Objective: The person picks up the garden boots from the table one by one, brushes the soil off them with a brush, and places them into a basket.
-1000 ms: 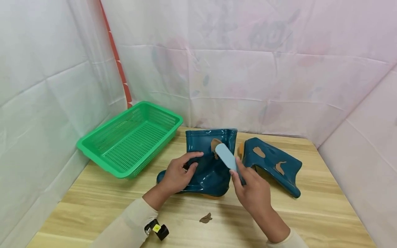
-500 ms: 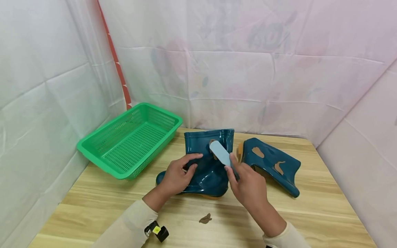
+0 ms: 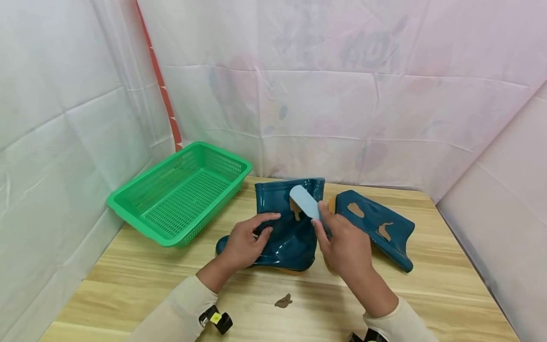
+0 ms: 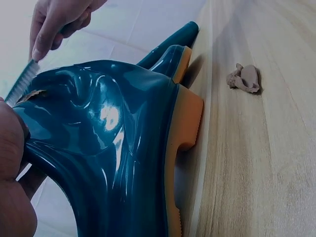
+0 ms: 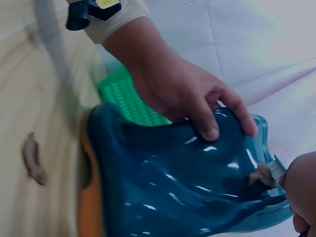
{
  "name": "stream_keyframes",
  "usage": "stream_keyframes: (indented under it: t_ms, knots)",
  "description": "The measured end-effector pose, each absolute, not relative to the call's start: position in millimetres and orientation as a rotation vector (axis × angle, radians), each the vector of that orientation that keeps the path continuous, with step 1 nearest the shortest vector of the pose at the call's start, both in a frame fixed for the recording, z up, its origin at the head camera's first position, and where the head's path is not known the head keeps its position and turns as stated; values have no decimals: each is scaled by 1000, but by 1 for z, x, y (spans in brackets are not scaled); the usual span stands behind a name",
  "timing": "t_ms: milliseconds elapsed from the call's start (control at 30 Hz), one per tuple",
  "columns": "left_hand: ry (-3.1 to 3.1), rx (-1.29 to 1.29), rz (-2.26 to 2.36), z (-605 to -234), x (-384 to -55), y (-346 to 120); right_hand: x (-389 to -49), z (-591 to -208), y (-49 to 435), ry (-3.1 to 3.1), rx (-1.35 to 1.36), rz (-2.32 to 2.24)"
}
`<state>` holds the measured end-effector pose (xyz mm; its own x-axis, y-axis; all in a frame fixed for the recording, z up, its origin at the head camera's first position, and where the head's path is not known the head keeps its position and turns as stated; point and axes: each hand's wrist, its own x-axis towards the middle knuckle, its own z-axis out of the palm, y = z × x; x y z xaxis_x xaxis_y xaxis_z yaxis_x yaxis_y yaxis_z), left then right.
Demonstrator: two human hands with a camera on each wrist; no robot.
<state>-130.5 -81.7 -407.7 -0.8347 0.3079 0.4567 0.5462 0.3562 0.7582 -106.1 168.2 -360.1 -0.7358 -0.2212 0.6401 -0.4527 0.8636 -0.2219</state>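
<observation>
A dark teal rain boot [image 3: 282, 242] with an orange sole stands on the table, its toe to the left. My left hand [image 3: 243, 240] grips it at the front of the shaft, thumb and index finger lying on its near side. In my right hand [image 3: 348, 244] is a light blue brush [image 3: 305, 200]. Its white bristles [image 4: 22, 85] show in the left wrist view, close against a brown mud-like patch [image 3: 295, 209] on the shaft. That patch is partly hidden behind the brush; in the right wrist view it bunches up as a brown lump [image 5: 262, 175] at the bristles.
A second teal boot [image 3: 371, 219] lies on its side at the right, with two brown patches. A loose brown piece [image 3: 283, 301] lies on the near tabletop. A green plastic basket [image 3: 132, 216] stands at the left. White cloth walls [image 3: 316, 104] surround the table.
My right hand and the brush have shifted slightly left and up along the shaft, uncovering more of the brown patch below. My left hand has stayed on the boot.
</observation>
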Motion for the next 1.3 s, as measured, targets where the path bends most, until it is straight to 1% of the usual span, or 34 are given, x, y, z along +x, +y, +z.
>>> stream_keyframes:
  t_ms: [233,533,833,933,1100,1300]
  knots:
    - [-2373,-757,-1492,-410,-131,-82,-98,-369,165,-2436,550,513]
    - [-2381,-750,-1481,-408,-132,-83,-111,-354,171,-2346,526,479]
    - [-2376,-738,-1485,-409,-133,-83,-100,-371,170,-2419,608,483]
    - [-2372,-744,-1484,-408,-133,-84,-102,-366,170,-2371,619,498]
    - [-2369,-756,-1482,-406,-133,-84,-113,-355,171,-2304,564,473]
    - [-2386,-756,-1481,-406,-131,-83,-110,-362,169,-2418,591,450]
